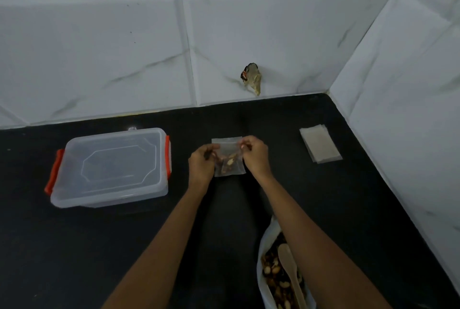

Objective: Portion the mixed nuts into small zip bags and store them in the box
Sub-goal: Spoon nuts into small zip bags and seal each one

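1. Spilling could happen: if the zip bag tips before its top is pressed closed, nuts could fall on the black counter.
2. The left hand and right hand each pinch a top corner, so the bag hangs between them.
3. The lidded plastic box waits off to the left.

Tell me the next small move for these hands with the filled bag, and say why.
Probably press the small zip bag shut along its top seal. Both the left hand and the right hand pinch its upper edge, nuts already sit inside, and the clear box is closed, so sealing likely comes before storing.
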`<state>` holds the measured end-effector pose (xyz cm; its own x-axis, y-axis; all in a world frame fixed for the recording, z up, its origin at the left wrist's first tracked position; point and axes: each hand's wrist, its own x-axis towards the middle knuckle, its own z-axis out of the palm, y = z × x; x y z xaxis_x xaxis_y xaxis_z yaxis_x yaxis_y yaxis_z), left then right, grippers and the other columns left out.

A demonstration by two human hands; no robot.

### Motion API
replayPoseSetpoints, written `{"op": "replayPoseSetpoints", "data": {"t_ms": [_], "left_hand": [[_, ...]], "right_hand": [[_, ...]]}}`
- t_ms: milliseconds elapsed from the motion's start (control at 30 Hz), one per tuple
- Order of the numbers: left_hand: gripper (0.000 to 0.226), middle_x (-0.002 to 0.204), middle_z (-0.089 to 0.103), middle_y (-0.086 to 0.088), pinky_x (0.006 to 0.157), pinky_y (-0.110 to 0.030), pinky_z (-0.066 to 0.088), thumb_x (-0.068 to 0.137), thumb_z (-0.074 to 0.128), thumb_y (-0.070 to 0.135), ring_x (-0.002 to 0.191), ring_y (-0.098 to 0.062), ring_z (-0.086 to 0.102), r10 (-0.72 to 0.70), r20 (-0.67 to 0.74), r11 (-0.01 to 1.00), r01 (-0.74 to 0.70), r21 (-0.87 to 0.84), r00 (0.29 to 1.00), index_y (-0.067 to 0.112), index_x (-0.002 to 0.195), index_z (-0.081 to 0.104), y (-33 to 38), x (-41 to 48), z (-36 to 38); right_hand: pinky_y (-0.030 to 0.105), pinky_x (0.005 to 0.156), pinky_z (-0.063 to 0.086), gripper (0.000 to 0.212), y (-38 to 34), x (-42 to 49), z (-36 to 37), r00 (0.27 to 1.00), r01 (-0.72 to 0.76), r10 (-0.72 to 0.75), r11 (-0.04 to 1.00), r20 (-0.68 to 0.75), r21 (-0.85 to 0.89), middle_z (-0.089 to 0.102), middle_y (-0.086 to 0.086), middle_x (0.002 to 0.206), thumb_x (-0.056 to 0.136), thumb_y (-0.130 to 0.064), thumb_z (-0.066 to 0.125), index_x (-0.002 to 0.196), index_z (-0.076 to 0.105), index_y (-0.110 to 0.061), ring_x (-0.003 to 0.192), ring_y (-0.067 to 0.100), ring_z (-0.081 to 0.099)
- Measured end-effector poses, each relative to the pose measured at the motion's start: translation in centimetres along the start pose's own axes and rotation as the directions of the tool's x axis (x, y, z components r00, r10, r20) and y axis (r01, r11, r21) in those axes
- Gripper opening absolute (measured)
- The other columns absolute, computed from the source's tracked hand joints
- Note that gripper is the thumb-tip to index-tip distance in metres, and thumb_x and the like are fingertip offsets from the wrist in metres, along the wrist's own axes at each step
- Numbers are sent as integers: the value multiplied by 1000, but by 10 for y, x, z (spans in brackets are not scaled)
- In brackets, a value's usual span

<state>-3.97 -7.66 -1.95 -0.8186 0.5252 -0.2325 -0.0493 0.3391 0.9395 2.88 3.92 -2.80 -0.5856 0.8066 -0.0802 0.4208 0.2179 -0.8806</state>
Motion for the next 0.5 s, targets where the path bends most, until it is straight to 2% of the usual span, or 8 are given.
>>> {"op": "replayPoseSetpoints", "data": {"t_ms": [100,267,367,500], "left_hand": [[29,122,55,-5,82,-22,49,92,46,1,97,-7,55,-46,-16,999,45,-18,999,11,117,56,-6,14,-2],[33,128,52,-8,87,-25,47,91,51,7,107,-11,52,-73,-25,995,75,61,997,12,124,52,-8,28,-4],[33,131,49,-8,86,-23,44,91,51,7,113,-15,51,-58,-47,988,64,142,997,12,124,53,-9,30,-3],[30,138,36,-7,102,-29,36,87,59,8,126,-19,38,-15,-105,959,44,281,994,12,116,58,-8,30,-1]], "right_hand": [[7,72,39,19,-1,11,13,998,5,-4,1000,57,-19,65,14,105,88,2,50,101,65,1,95,17,59],[1,65,39,24,1,24,26,989,10,1,997,151,-72,61,12,111,88,1,50,108,63,-4,94,14,58],[11,73,42,23,5,24,30,985,39,-18,992,174,-123,58,11,113,88,0,52,108,63,-6,92,12,57],[12,73,42,23,4,22,24,988,58,-44,994,149,-93,58,11,113,88,-1,53,107,64,-6,90,9,56]]}}
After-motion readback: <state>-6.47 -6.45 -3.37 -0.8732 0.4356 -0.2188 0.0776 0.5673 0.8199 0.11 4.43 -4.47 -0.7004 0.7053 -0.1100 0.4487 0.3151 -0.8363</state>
